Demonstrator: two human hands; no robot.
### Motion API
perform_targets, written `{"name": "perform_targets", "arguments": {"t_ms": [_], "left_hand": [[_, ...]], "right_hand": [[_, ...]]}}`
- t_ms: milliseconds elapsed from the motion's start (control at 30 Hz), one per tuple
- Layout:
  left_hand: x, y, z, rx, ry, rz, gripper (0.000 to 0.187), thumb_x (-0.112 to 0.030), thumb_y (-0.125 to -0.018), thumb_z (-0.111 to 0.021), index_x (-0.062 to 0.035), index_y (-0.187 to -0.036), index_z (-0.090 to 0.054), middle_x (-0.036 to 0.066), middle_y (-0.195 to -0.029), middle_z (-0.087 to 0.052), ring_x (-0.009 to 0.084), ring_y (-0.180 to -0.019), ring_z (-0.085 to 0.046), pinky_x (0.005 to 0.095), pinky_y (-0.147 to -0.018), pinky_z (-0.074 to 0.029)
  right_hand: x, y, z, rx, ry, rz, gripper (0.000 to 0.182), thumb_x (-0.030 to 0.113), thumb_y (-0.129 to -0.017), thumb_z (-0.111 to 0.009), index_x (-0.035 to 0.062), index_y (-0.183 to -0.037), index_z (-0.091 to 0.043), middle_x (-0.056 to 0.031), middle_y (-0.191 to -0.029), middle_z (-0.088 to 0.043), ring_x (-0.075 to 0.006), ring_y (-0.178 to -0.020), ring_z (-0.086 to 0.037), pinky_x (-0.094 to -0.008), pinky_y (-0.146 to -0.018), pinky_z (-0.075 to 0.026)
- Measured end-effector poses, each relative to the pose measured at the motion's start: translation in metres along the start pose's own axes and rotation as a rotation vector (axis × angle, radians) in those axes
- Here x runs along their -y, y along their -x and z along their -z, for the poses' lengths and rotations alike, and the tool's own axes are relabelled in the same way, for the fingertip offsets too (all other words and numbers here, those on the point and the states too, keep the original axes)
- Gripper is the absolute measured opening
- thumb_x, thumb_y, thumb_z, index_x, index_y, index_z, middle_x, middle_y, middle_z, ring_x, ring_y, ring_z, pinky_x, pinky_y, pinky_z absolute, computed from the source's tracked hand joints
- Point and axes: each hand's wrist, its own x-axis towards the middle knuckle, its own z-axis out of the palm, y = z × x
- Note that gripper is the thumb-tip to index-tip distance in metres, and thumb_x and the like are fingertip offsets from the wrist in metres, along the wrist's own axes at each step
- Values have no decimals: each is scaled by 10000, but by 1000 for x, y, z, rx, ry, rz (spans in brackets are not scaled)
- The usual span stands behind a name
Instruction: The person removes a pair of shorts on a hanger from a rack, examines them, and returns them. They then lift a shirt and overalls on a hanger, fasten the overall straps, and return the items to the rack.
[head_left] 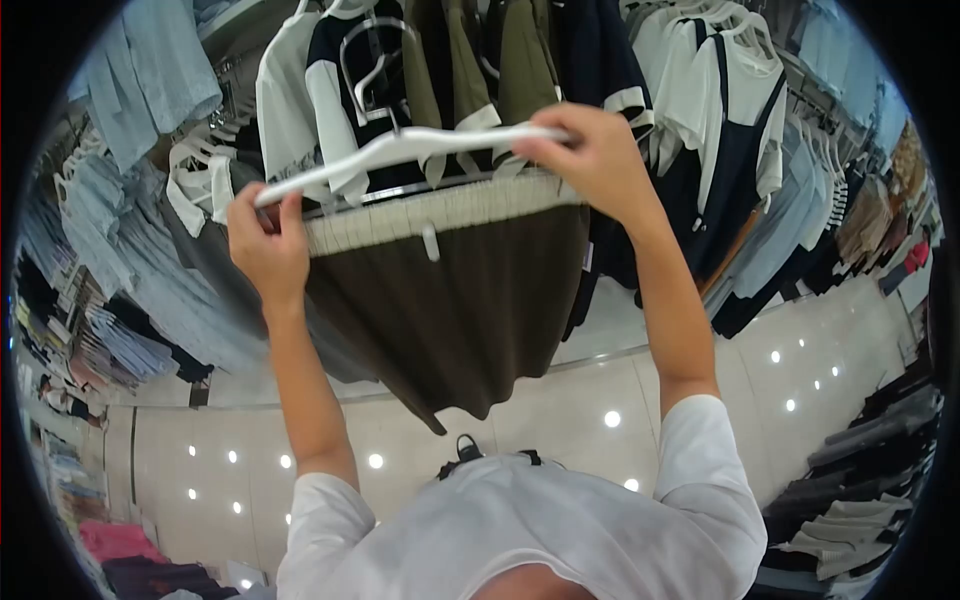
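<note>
My left hand is closed around the left end of a white clothes hanger. At the hanger's right end, my right hand grips with thumb and fingers. The hanger is tilted, its right end higher, and its hook points away from me. Just below its bar hangs a dark brown skirt with a gathered cream waistband. A small white tag or clip sits at the waistband's lower edge. How the skirt is fastened to the hanger is hard to make out.
Behind the skirt, a rack holds olive tops, white shirts and a navy pinafore. Light blue denim clothes hang at the left. Folded dark garments are stacked at the lower right. The glossy tile floor reflects ceiling lights.
</note>
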Motion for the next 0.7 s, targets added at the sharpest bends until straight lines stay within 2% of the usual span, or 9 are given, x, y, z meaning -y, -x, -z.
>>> {"name": "perform_targets", "arguments": {"t_ms": [33, 100, 200, 300, 367, 467, 567, 600, 700], "left_hand": [[-1, 9, 2, -11, 5, -10, 302, -171, -784, -772, -35, -993, -601, 51, -809, -564, 165, -581, -448, 293, -559, -401], [-6, 14, 10, 35, 28, 3, 294, -131, -751, -793, -44, -940, -585, 42, -795, -548, 145, -567, -438, 279, -534, -392], [-28, 42, 16, 109, 54, 42, 311, -105, -727, -808, -44, -921, -573, 39, -805, -553, 127, -547, -455, 264, -509, -396], [-43, 60, 30, 192, 144, 145, 307, -81, -698, -822, -41, -885, -581, 48, -790, -594, 109, -528, -502, 247, -484, -405], [-46, 64, 51, 374, 181, 249, 254, -78, -703, -812, -23, -818, -592, 55, -731, -621, 108, -535, -533, 242, -483, -406], [-33, 53, 92, 1026, 191, 194, 208, -98, -733, -770, 7, -748, -591, 92, -723, -668, 125, -580, -586, 277, -518, -442], [-28, 62, 99, 1205, 802, 469, 154, -77, -782, -709, 19, -755, -593, 141, -816, -696, 159, -679, -630, 296, -629, -486], [-17, 81, 95, 1224, 1189, 683, 226, -118, -817, -653, 51, -963, -619, 197, -1044, -677, 186, -889, -637, 290, -784, -478], [-48, 97, 89, 1198, 1551, 1041, 497, -206, -825, -641, 56, -1232, -528, 194, -1224, -600, 175, -1031, -582, 265, -874, -436]], "right_hand": [[-10, 16, 1, 48, -186, 68, 417, 204, -880, -693, 15, -1228, -561, -55, -964, -645, -85, -870, -582, -193, -752, -454], [-34, 44, -8, -77, -285, 115, 371, 202, -893, -677, 3, -1191, -578, -16, -915, -638, -81, -844, -575, -201, -748, -452], [-54, 70, -36, -209, -531, -112, 259, 234, -935, -627, 2, -1049, -616, -16, -837, -627, -64, -769, -535, -213, -693, -427], [-65, 79, -68, -453, -528, -257, 297, 241, -948, -613, 4, -769, -621, -2, -643, -588, -41, -610, -508, -210, -571, -406], [-73, 78, -86, -561, -516, -303, 353, 227, -933, -631, 6, -659, -601, 4, -563, -558, -43, -543, -501, -206, -519, -392], [-67, 70, -95, -419, -599, -326, 336, 193, -910, -645, -5, -642, -606, -12, -553, -568, -52, -489, -511, -216, -463, -385], [-86, 58, -117, -286, -647, -262, 332, 178, -902, -647, -12, -632, -609, -14, -539, -561, -53, -473, -503, -215, -445, -372], [-85, 51, -122, -268, -708, -251, 332, 175, -900, -647, -14, -629, -612, -13, -528, -557, -52, -464, -497, -215, -440, -367], [-85, 33, -145, -147, -784, -238, 336, 178, -897, -653, -11, -622, -620, -13, -524, -558, -58, -449, -497, -217, -424, -363]]}}
